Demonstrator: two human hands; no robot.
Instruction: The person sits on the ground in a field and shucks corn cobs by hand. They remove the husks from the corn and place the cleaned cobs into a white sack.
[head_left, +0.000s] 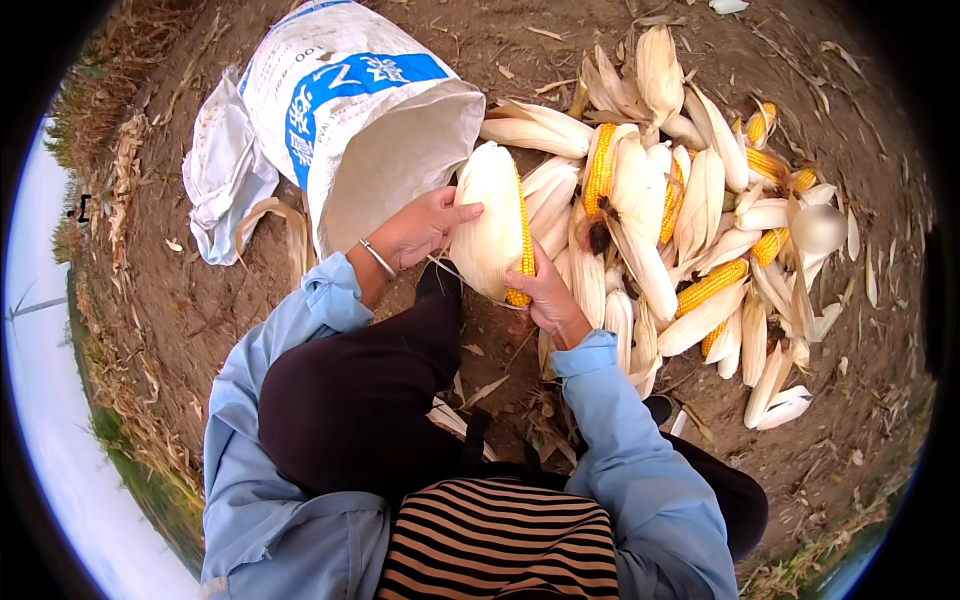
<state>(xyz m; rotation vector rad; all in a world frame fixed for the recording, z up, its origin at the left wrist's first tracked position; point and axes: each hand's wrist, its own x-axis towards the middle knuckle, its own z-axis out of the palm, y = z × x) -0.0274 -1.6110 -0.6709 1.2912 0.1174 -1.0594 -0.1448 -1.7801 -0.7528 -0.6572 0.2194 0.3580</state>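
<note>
An ear of corn (491, 225) is held up between my two hands, wrapped in pale dry husk except for a strip of yellow kernels along its right side. My left hand (431, 225), with a bangle at the wrist, grips the husk's left side, thumb in front and fingers largely hidden behind. Around the lower right end closes my right hand (551, 294), its thumb across the husk edge. Just behind my left hand gapes the mouth of a white woven sack (397, 165) lying on its side. To the right, a heap of corn ears (645, 217) lies on the soil, some with kernels bared.
A crumpled white plastic bag (227, 176) rests left of the sack. Loose dry husk (281, 229) lies by the sack's mouth. Bare brown soil (855, 390) with scattered husk scraps surrounds the heap. My bent knee (352, 405) is below my left hand.
</note>
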